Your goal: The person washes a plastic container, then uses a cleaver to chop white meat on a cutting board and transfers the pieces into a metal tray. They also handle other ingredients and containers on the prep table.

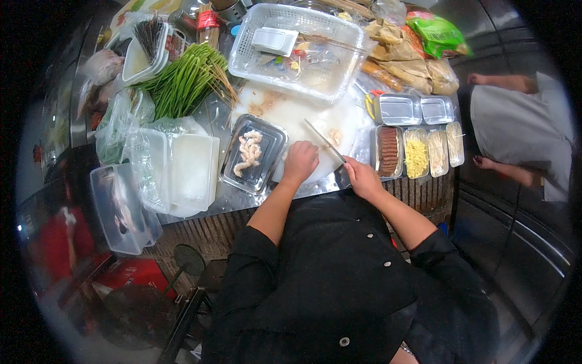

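Note:
My right hand grips the handle of a kitchen knife, its blade seen nearly edge-on above a round white cutting board. On the board's near left part lies my left hand, fingers curled; whether anything is under them is hidden. A small pale piece, perhaps shrimp, shows beside that hand. Beyond the blade sits a little heap of pale pinkish scraps. Left of the board, a dark rectangular tray holds several peeled shrimp.
A white plastic basket stands behind the board. Green stalks on skewers and plastic containers are at left. Right are metal trays, sausage-like slices and shredded yellow food. Another person stands at far right.

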Demonstrator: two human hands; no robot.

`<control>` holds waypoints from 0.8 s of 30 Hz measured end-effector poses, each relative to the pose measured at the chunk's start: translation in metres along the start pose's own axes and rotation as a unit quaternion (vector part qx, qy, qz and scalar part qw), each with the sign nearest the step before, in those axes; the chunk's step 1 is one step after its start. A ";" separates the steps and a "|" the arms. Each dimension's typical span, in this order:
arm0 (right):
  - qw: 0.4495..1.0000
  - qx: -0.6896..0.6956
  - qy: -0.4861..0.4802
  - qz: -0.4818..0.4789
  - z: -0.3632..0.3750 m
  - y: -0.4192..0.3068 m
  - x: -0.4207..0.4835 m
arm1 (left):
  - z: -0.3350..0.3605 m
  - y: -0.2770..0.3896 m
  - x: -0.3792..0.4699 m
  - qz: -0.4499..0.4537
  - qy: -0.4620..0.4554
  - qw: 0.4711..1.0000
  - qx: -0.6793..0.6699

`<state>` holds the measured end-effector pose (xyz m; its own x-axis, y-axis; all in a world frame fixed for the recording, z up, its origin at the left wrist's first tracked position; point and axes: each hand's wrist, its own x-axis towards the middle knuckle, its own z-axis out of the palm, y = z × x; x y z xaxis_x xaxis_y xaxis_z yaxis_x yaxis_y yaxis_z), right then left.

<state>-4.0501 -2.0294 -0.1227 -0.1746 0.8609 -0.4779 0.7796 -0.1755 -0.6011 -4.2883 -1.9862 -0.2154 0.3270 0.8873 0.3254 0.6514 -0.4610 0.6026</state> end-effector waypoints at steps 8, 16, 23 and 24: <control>0.998 -0.019 -0.043 -0.032 -0.007 -0.013 0.001 | 0.013 -0.006 0.001 -0.032 -0.078 0.996 0.038; 0.999 -0.042 -0.031 0.001 0.002 0.004 0.016 | 0.013 -0.012 -0.004 -0.012 -0.039 0.999 -0.004; 0.998 0.030 0.001 -0.055 0.006 0.001 -0.003 | 0.001 -0.012 -0.010 0.006 -0.016 1.000 0.026; 0.999 0.019 -0.017 -0.034 0.007 -0.003 -0.006 | 0.002 -0.012 -0.011 0.018 -0.009 0.999 0.028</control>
<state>-4.0559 -2.0372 -0.1231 -0.2462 0.8553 -0.4560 0.7425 -0.1359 -0.6559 -4.2985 -1.9899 -0.2277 0.3631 0.8706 0.3321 0.6760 -0.4914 0.5492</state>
